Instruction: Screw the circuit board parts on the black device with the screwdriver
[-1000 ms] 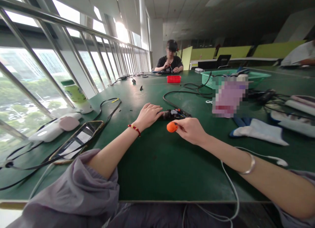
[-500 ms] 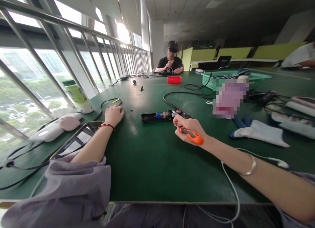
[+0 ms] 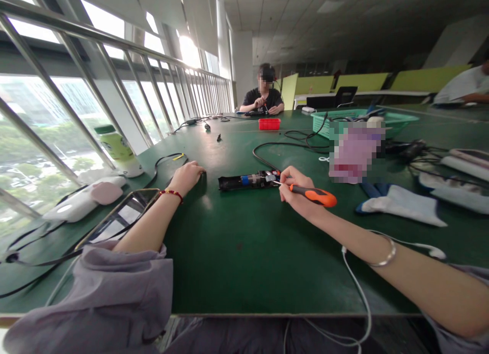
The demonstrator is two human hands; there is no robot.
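My right hand [image 3: 296,183] is closed round a screwdriver [image 3: 315,195] with an orange and dark grey handle. Its thin shaft points left, the tip at the inner parts of an opened black device [image 3: 248,180] lying flat on the table. A blue band and a silvery part show inside the device, and a black cable runs from it. To the left of the device, my left hand [image 3: 188,177] rests low over the table. Its fingertips come together at a small black piece [image 3: 204,174], partly hidden by them.
A phone [image 3: 120,216], a white and pink gadget [image 3: 87,197] and a green-lidded cup [image 3: 118,150] stand left. Rightward lie gloves [image 3: 405,205], a white cable [image 3: 357,277] and a green basket [image 3: 321,126]. A red box [image 3: 269,124] sits ahead, before a seated person [image 3: 263,97].
My left hand has moved right, onto the small black piece. My right hand has shifted right and turned the screwdriver, so its shaft now shows, pointing at the device.
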